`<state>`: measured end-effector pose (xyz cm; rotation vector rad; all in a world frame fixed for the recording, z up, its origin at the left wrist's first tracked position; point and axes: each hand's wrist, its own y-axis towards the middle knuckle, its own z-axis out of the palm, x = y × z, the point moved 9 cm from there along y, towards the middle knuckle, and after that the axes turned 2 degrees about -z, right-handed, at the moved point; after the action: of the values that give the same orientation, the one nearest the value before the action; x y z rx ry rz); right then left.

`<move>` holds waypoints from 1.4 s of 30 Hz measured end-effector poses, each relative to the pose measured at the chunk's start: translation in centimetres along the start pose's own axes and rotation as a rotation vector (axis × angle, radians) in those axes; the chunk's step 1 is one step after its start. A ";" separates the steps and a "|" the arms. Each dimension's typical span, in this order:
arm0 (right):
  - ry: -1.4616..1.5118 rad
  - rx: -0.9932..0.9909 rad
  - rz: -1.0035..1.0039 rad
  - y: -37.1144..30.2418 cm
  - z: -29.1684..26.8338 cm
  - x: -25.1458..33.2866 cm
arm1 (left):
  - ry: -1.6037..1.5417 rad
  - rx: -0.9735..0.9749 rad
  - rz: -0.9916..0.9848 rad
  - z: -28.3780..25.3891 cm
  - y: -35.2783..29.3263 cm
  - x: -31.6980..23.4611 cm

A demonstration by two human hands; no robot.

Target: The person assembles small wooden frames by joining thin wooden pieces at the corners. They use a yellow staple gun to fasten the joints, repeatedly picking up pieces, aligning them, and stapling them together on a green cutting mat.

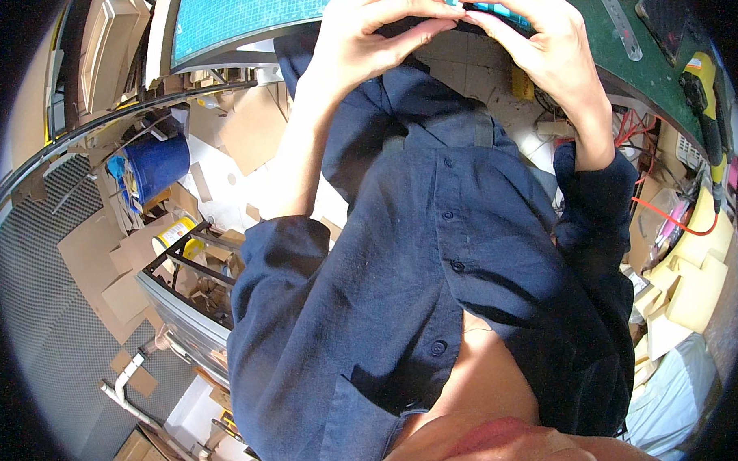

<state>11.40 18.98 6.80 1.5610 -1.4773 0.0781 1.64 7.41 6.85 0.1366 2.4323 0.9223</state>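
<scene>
At the top edge, above the front of the worktable, my left hand [382,36] and my right hand [543,39] meet fingertip to fingertip. Thumb and fingers of each are pinched closed. Whatever lies between the tips is too small and too washed out by bright light to name. Just behind the fingers shows a teal gridded cutting mat [240,22], which also spreads to the left. On the right, a dark green mat [655,90] covers the tabletop, and a metal ruler [619,23] lies on it near my right hand.
A yellow-and-black hand tool [703,97] sits at the table's right edge, with a red hose [676,221] below. To the left stand a blue bin [157,166] and a metal-framed cart [189,306]. Cardboard pieces [102,276] litter the floor. Yellow foam blocks [700,288] are piled at right.
</scene>
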 end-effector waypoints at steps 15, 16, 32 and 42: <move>0.040 0.002 -0.009 -0.3 0.2 -0.6 | -0.059 -0.002 -0.042 0.2 -0.1 0.5; 0.043 0.003 -0.006 -0.3 0.2 -0.6 | -0.085 0.012 -0.051 0.3 -0.1 0.6; 0.036 -0.014 0.005 -0.4 -0.1 -0.4 | -0.005 0.019 0.010 0.4 -0.2 0.4; 0.054 -0.005 0.010 -0.3 -0.1 -0.5 | 0.025 0.055 0.013 0.2 -0.1 0.2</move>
<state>11.58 19.36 6.34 1.5362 -1.4420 0.1212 1.60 7.54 6.57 0.1616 2.4832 0.8684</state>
